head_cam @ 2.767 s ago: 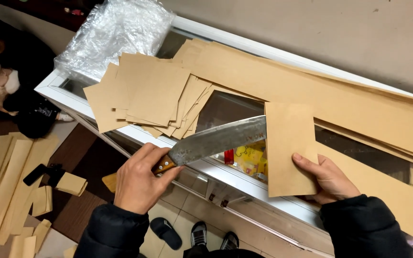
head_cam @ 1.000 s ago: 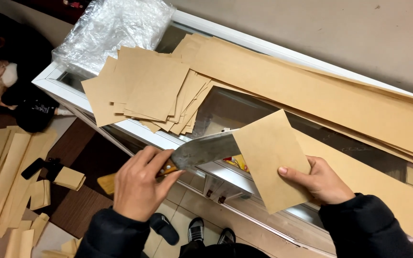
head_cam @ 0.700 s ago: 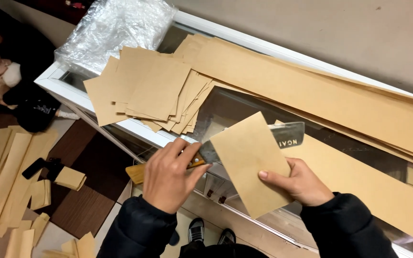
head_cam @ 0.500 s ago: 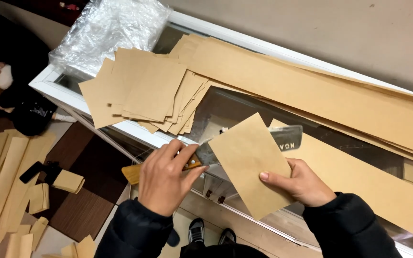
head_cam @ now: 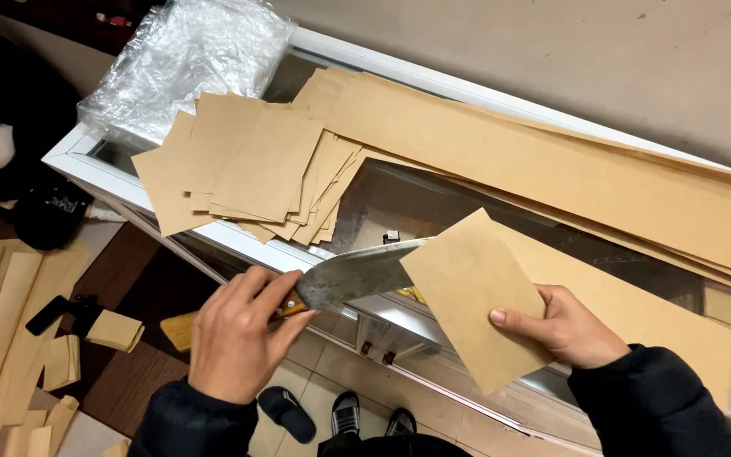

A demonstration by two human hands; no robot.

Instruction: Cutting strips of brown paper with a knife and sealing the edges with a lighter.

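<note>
My left hand (head_cam: 239, 334) grips the wooden handle of a broad steel cleaver (head_cam: 357, 272), whose blade points right and passes behind a folded brown paper sheet (head_cam: 475, 296). My right hand (head_cam: 564, 326) holds that sheet by its right edge, thumb on top, tilted above a glass-topped white cabinet (head_cam: 239, 245). The blade's tip is hidden by the sheet.
A fanned pile of cut brown sheets (head_cam: 247, 169) lies on the cabinet's left. Long brown paper strips (head_cam: 568, 169) run along the back by the wall. Crumpled clear plastic (head_cam: 188, 55) sits at the far left corner. Paper offcuts (head_cam: 10, 330) and slippers (head_cam: 285, 415) lie on the floor.
The cleaver has drawn back out to the left, so more of its blade shows left of the sheet. My right hand has tilted the sheet and kept hold of it.
</note>
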